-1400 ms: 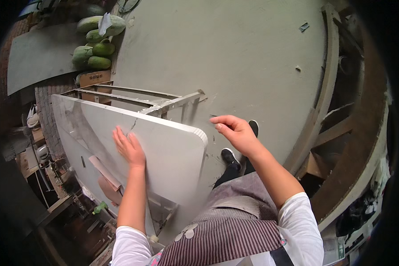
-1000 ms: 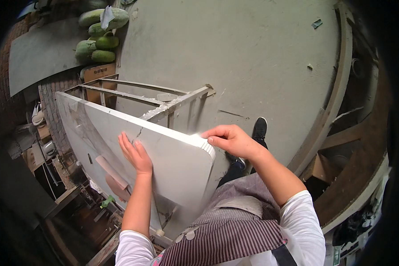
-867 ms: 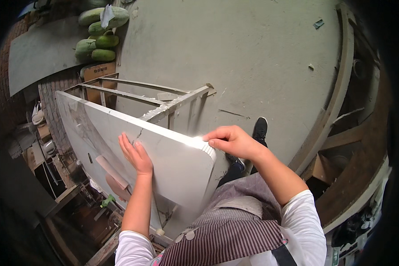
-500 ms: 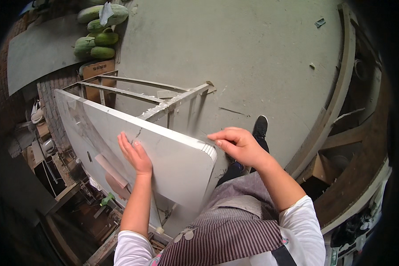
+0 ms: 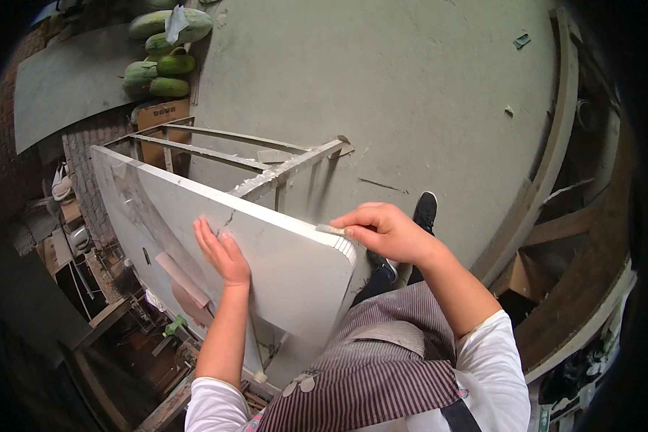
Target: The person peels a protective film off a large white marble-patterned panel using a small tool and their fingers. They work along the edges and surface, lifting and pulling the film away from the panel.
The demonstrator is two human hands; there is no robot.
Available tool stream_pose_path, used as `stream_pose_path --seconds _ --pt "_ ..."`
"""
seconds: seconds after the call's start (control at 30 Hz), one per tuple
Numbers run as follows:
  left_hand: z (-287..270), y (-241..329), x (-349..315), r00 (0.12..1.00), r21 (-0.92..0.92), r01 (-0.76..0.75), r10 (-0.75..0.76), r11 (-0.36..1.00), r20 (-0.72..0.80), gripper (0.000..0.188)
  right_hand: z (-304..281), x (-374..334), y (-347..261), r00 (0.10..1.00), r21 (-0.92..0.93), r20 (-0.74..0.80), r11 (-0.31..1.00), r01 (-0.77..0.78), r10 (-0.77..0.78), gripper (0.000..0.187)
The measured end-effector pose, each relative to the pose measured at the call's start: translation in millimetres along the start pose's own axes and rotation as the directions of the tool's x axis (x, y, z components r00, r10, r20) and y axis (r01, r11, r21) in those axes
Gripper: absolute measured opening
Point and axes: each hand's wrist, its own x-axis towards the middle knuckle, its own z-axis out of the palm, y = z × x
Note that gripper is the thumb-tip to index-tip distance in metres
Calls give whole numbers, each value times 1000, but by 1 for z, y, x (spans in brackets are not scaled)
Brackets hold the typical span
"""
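Observation:
A large white panel [image 5: 295, 263] with a rounded near corner lies tilted before me, its long white edge running from far left toward my right. My left hand [image 5: 225, 253] rests on its face, fingers stretched out, beside a dark crack-like mark. At the rounded corner my right hand [image 5: 389, 232] pinches a small flat greyish strip [image 5: 329, 230]. The strip touches or hovers just over the panel's edge, close to a row of notches [image 5: 345, 248] cut around the curve. What exactly the strip is, I cannot make out.
Beyond the panel stands a metal frame [image 5: 295, 169] spattered with white. Several green melons [image 5: 169, 86] lie at the far left near a cardboard box [image 5: 158, 147]. A wooden bench-like frame [image 5: 554, 144] runs down the right. My shoe [image 5: 426, 207] is on the concrete floor [image 5: 381, 79].
My right hand has moved slightly left onto the panel's edge, and the strip in its fingers now shows plainly. My left hand stays in place on the panel.

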Motion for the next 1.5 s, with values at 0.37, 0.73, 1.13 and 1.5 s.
stream_pose_path --seconds 0.37,0.73,1.13,1.5 --pt "-1 1 -1 1000 -26 -4 4 1000 2 56 -14 -11 -8 998 5 -63 1000 23 -23 25" --pt "-1 0 -1 1000 -4 -10 10 1000 -4 56 -8 6 5 985 88 163 995 35 -49 28" --pt "0 -2 0 1000 -18 -26 26 999 -4 55 11 -24 17 996 84 -94 996 18 -10 29" --pt "0 -4 1 1000 -41 -30 30 999 6 54 18 -39 12 981 70 -193 996 50 -35 29"
